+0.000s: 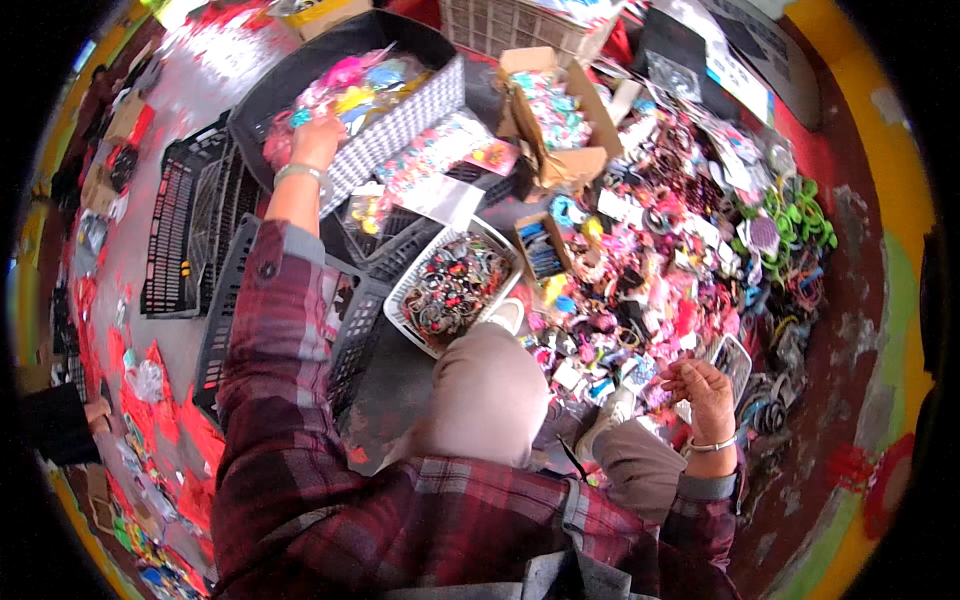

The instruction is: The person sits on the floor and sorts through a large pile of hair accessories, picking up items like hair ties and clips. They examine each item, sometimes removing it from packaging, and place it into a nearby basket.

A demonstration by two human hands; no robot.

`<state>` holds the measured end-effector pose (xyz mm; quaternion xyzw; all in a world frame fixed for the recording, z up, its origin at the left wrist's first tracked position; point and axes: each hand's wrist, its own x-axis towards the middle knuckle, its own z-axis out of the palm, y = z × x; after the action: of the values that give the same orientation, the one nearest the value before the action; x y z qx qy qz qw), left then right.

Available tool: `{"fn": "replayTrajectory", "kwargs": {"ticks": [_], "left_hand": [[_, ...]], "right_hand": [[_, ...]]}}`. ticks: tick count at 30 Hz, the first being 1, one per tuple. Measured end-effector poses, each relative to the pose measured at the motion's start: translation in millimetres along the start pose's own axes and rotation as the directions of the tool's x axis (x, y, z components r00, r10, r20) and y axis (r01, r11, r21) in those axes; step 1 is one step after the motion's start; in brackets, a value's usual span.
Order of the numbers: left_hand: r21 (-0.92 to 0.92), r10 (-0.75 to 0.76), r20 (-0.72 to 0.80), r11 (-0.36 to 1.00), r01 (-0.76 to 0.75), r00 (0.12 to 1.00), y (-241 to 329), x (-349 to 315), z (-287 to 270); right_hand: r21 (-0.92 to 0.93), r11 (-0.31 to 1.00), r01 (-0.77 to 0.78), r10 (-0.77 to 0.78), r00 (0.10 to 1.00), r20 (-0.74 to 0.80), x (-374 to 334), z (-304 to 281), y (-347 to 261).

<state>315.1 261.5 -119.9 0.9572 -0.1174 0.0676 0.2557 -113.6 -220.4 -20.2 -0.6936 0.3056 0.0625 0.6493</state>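
Note:
My left hand is stretched out over a large black tub and reaches into its left part. Its fingers look curled beside a small turquoise item, partly hidden, so what they hold cannot be made out. Pink, yellow and blue bagged pieces fill the tub behind a grey-and-white patterned panel. My right hand is raised at the right edge of a big heap of hair ties and hair ornaments. Its fingers are bent together toward the thumb, and anything between them is too small to tell.
A white basket of tangled hair bands stands before my knee. Beyond it are a cardboard box of packets and a small box of blue pieces. Black crates stand at left. Another person's hand shows far left.

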Motion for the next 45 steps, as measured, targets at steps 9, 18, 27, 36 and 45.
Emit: {"fn": "replayTrajectory", "kwargs": {"ticks": [9,18,27,36,45], "left_hand": [[-0.406,-0.012,0.399,0.894,0.188,0.917,157.9,-134.4,118.3],[-0.131,0.13,0.657,0.99,-0.057,0.743,214.3,-192.7,242.3],[0.184,0.004,0.795,0.951,-0.249,0.606,229.4,-178.2,289.7],[0.11,0.2,0.754,0.9,-0.421,0.626,222.3,-161.0,301.3],[0.105,0.171,0.621,0.949,-0.297,0.765,196.9,-129.2,288.6]], "right_hand": [[-0.303,0.949,0.086,-0.063,0.994,0.087,-107.9,-12.6,33.4],[-0.573,0.759,0.309,-0.273,0.95,0.151,-114.7,-26.7,32.5],[-0.576,0.773,0.267,-0.242,0.963,0.121,-101.9,-48.1,24.4],[-0.554,0.795,0.246,-0.207,0.969,0.134,-90.3,-47.5,20.8],[-0.585,0.788,0.19,-0.147,0.982,0.122,-85.8,-42.0,14.8]]}}
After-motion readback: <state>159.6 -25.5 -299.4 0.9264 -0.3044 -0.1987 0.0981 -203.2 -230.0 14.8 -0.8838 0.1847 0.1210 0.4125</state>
